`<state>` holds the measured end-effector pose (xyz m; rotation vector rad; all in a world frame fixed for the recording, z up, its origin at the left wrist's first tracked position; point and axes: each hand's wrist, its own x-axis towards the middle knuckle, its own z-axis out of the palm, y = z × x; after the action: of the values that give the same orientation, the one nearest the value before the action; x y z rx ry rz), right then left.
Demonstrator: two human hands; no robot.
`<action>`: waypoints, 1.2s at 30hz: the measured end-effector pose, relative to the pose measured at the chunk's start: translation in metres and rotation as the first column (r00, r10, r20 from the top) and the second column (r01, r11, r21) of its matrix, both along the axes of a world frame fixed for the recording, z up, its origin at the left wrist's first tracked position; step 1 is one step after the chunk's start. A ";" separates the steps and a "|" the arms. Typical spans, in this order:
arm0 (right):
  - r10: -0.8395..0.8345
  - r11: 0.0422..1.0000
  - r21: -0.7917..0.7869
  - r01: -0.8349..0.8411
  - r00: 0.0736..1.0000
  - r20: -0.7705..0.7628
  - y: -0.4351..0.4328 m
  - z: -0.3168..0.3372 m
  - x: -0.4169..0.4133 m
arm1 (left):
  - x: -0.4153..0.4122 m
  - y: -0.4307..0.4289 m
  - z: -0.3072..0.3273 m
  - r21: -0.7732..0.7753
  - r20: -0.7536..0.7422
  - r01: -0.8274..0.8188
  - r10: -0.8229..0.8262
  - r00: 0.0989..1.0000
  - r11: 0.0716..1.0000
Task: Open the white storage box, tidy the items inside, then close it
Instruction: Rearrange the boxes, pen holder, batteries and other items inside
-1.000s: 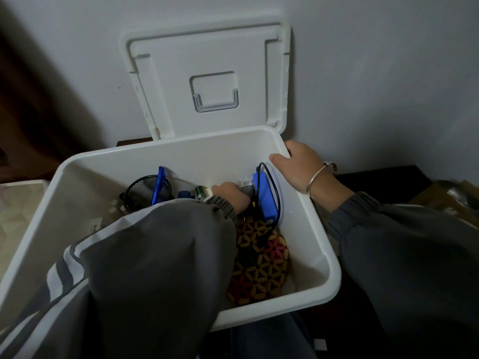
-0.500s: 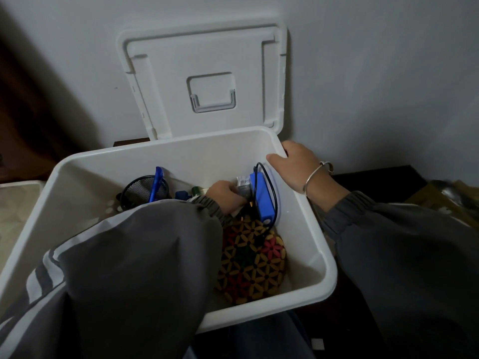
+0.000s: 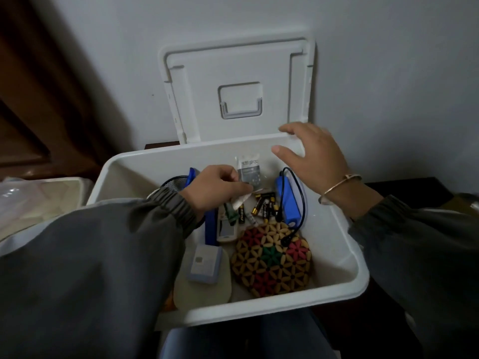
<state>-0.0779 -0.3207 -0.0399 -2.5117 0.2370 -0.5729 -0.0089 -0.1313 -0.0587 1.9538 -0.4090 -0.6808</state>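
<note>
**A:** Where is the white storage box?

**B:** Right in front of the person and open. Its lid stands on end against the wall behind it. A round woven mat takes up the near right of the floor inside.

**A:** And the hands?

**B:** The right hand holds nothing. Its fingers are spread and fairly straight above the far right corner of the rim, and I cannot tell whether it touches. The left hand is lifted over the middle of the box, thumb and fingers pinching a small clear packet by its lower edge.

**A:** So the step is finding that packet a place?

**B:** I'd judge so. The blue power bank leans along the right wall, and its black cable trails onto the mat. Loose batteries lie scattered just beside the power bank.

**A:** How to do it well?

**B:** Keep the pinch light, since the packet is limp and will fold. Lay it flat against a wall or with other flat things, not over the batteries, which need gathering themselves. The free hand can steady the rim.
</note>
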 end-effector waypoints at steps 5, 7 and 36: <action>0.343 0.909 0.333 -0.251 0.904 -0.255 0.043 0.013 0.009 | -0.014 0.029 0.009 0.038 0.000 0.096 -0.096 0.995 0.995; 0.375 0.895 0.355 -0.269 0.885 -0.277 0.053 0.010 0.011 | -0.017 0.036 0.007 0.036 0.013 0.080 -0.080 0.997 0.996; 0.271 0.360 0.931 0.063 0.948 -0.169 0.060 -0.010 0.015 | -0.022 0.022 0.002 -0.382 -0.438 -0.454 0.275 0.856 0.805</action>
<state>-0.0628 -0.2605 -0.0496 -1.4022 0.3761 0.0722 -0.0313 -0.1092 -0.0571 1.3408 0.0499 -0.5968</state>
